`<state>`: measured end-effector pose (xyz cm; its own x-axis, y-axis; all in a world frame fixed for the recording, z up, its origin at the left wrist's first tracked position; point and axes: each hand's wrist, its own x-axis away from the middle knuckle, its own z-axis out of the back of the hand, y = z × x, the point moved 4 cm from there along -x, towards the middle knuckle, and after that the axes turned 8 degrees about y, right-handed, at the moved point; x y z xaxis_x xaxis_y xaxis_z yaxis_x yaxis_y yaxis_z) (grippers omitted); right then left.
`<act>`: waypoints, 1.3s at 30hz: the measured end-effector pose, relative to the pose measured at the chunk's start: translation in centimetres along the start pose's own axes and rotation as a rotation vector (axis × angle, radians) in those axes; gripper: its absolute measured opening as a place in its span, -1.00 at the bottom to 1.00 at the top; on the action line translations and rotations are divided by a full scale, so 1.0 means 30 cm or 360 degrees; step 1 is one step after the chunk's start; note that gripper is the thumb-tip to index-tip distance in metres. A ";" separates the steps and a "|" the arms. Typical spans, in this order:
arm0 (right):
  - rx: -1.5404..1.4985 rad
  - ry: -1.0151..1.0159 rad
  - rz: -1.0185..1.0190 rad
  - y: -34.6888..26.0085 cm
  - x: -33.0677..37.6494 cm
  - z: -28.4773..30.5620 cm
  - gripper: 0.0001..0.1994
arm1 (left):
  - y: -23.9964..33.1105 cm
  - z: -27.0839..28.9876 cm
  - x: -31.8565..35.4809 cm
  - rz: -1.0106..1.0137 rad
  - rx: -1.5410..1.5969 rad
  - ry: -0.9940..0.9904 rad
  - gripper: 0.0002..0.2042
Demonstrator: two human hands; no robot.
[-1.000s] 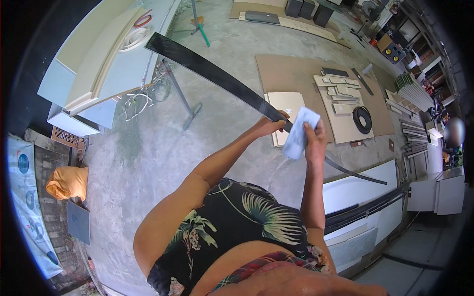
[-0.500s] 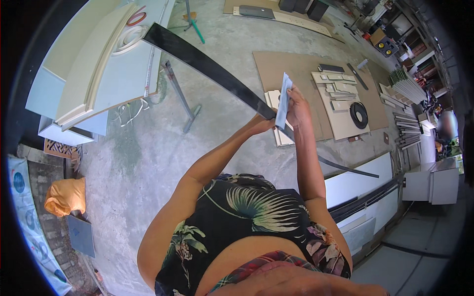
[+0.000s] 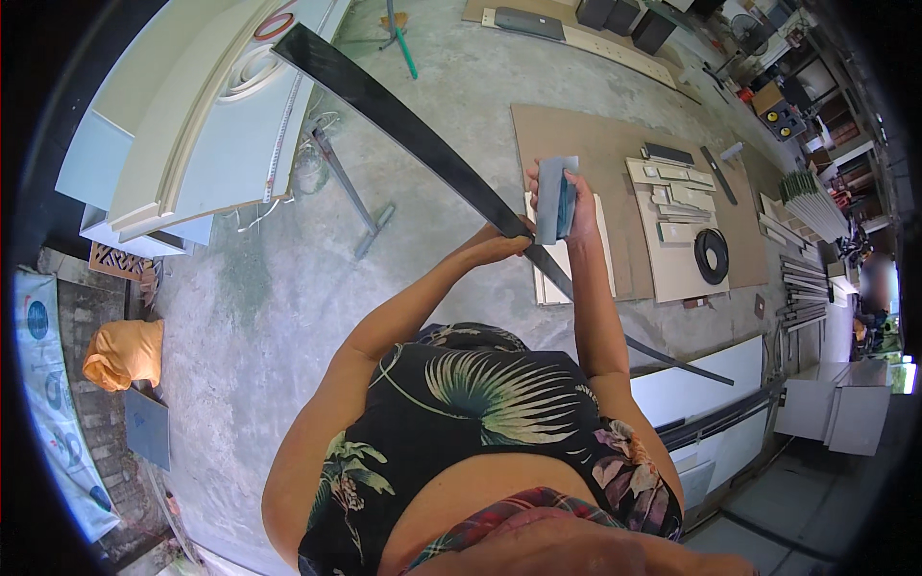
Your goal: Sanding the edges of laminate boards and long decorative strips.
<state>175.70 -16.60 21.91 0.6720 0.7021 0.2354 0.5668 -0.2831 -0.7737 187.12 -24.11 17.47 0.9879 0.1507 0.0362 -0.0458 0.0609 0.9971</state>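
A long black strip-like board [image 3: 403,125] runs slantwise from the upper left down past my hands, its near end passing behind my right forearm. My left hand [image 3: 506,246] is closed around the lower part of this board. Just to the right, my right hand [image 3: 582,213] grips a flat grey-blue folded sheet [image 3: 553,204], held upright with its broad side showing. Thumb and fingers press it from opposite edges. Its lower edge is close to the board; whether they touch I cannot tell.
At the left stands a worktable [image 3: 240,178] with pale panels and coiled edging. A metal stand [image 3: 348,187] is beside it. On the floor to the right, a brown sheet [image 3: 547,125] carries boards and a black coil [image 3: 711,256]. An orange sack [image 3: 125,353] sits at far left.
My right hand has turned the grey-blue sheet from nearly edge-on to broad side showing. My left hand keeps its grip on the board. The whole view has shifted slightly.
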 end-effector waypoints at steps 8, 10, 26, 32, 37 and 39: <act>0.0390 0.0139 0.0018 -0.012 -0.151 0.096 -0.48 | -0.009 0.001 -0.067 -0.0023 0.0016 0.0161 -0.73; 0.0470 0.0185 0.0069 -0.012 -0.177 0.101 -0.50 | -0.001 0.003 -0.080 -0.0054 -0.0030 0.0107 -0.76; 0.1371 -0.0035 0.0812 -0.044 -0.256 -0.188 -0.45 | 0.014 0.023 -0.142 -0.0288 -0.0384 0.0005 -0.74; 0.1427 -0.0168 0.0775 -0.031 -0.246 -0.287 -0.45 | -0.021 0.037 -0.138 -0.0411 -0.0449 -0.0003 -0.62; 0.1250 -0.0262 0.0488 -0.040 -0.201 -0.305 -0.54 | -0.050 0.050 -0.141 -0.0313 -0.0223 0.0030 -0.57; 0.1171 -0.0251 0.0344 -0.039 -0.192 -0.299 -0.54 | -0.054 0.048 -0.143 -0.0306 -0.0279 0.0040 -0.56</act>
<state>175.43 -26.17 26.74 0.6244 0.7810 -0.0089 -0.0679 0.0429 -0.9968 183.18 -26.29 15.80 0.9770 0.1444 -0.1567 0.1152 0.2606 0.9585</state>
